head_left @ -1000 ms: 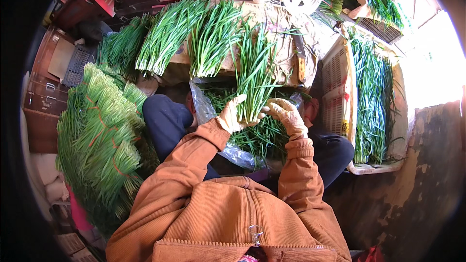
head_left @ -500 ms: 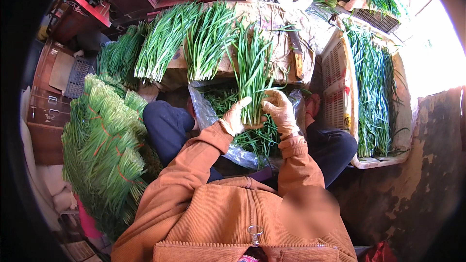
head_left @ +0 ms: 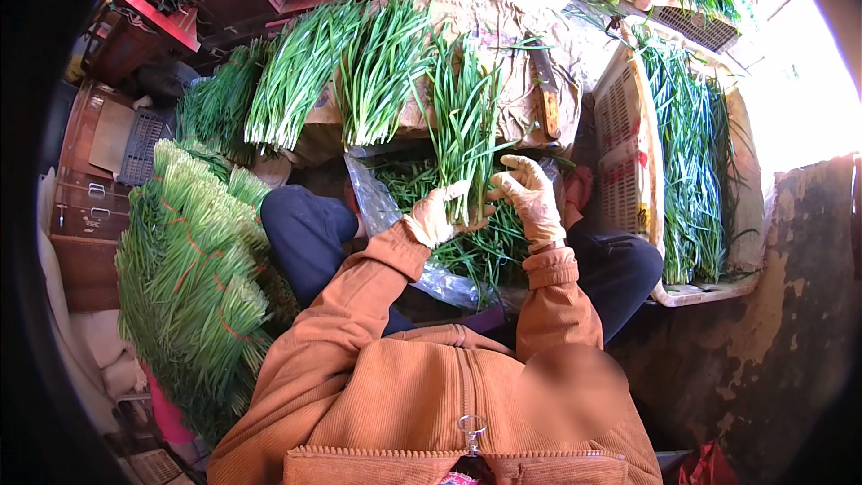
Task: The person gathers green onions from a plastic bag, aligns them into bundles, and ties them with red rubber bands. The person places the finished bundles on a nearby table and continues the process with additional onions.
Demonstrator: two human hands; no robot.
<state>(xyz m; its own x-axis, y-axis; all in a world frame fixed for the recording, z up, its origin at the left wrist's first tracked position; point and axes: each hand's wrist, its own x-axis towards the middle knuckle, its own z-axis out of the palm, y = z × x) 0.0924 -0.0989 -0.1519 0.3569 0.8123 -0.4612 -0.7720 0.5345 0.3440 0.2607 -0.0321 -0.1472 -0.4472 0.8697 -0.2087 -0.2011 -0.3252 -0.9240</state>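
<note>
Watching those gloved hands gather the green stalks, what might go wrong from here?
The left hand and right hand grip the loose bunch of chives only near its base, so stalks could slip out and fall into the plastic bag below. A knife lies just beyond on the cloth-covered board; reaching forward might brush its blade.

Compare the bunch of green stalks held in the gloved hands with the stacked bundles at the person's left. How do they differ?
The held bunch is loose and untied, fanning out above both hands' grip; the stacked bundles are tied with red bands. The held bunch stands roughly upright, gripped by the left hand and right hand; the stacked bundles lie piled, untouched. Both are long, thin green stalks.
</note>
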